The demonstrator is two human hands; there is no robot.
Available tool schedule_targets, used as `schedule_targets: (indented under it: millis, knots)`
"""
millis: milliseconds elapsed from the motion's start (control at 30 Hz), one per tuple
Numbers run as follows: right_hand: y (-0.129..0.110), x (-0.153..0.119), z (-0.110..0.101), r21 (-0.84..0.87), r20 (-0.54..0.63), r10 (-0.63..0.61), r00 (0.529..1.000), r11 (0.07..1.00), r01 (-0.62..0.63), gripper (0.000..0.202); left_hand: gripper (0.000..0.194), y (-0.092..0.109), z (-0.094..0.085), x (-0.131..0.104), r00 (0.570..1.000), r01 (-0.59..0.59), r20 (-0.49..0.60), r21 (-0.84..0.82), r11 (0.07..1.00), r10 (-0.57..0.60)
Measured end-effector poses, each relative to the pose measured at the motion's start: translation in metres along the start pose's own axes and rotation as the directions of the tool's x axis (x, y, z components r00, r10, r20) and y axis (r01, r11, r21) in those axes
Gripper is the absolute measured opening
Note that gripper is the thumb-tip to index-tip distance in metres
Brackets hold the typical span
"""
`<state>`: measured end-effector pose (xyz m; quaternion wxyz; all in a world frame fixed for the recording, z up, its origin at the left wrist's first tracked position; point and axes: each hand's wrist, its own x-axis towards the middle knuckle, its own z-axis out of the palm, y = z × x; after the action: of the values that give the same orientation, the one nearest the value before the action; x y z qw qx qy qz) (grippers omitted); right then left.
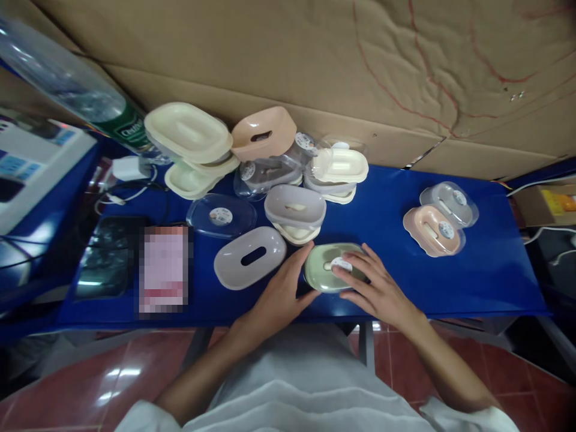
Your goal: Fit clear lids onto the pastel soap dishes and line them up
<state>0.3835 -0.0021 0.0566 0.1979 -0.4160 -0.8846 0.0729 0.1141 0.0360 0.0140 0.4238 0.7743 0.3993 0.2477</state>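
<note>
Near the front edge of the table, a light-green soap dish [320,270] lies under a clear lid with a round white label [341,264]. My left hand [283,283] curves around its left end, thumb and fingers against the sides. Spread over the right end, my right hand [382,287] has fingertips on the lid and label. A grey-lilac oval part with a slot [229,267] sits just left of my left hand. Behind the green dish, another lilac part [294,198] rests on a cream one [299,234].
Stacked at the back are cream trays [184,129], a peach part [265,135] and clear lids. One clear lid [211,215] lies at left centre. A lidded peach dish [432,231] stands right. A plastic bottle [90,96], charger [130,168] and pixelated pink item [163,270] are left.
</note>
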Motion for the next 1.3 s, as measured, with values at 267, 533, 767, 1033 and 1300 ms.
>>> schedule_targets:
  millis: [267,533,767,1033,1300]
  knots:
    - [0.002,0.001,0.009,-0.113,0.028,-0.042,0.999,0.993,0.045,0.051,0.095,0.005,0.002,-0.002,0.998,-0.059,-0.011,0.075,0.995,0.06]
    - [0.034,-0.015,-0.006,-0.238,0.011,0.092,0.996,0.967,-0.086,0.066,0.046,0.026,-0.041,-0.041,0.898,-0.097,-0.329,0.502,0.86,0.293]
    - [0.037,0.037,-0.025,-0.254,-0.169,0.175,0.97,0.943,-0.214,0.075,0.041,-0.01,-0.059,-0.061,0.933,0.116,-0.335,0.625,0.772,0.131]
    - [0.033,0.125,0.021,-0.216,0.048,-0.005,0.999,0.976,0.015,0.044,0.034,-0.019,-0.05,-0.068,0.95,-0.043,-0.234,0.555,0.831,0.206]
    - [0.021,0.094,0.012,-0.111,-0.173,0.039,0.984,0.992,-0.059,0.045,0.034,-0.027,-0.054,-0.064,0.949,-0.082,-0.224,0.497,0.864,0.22]
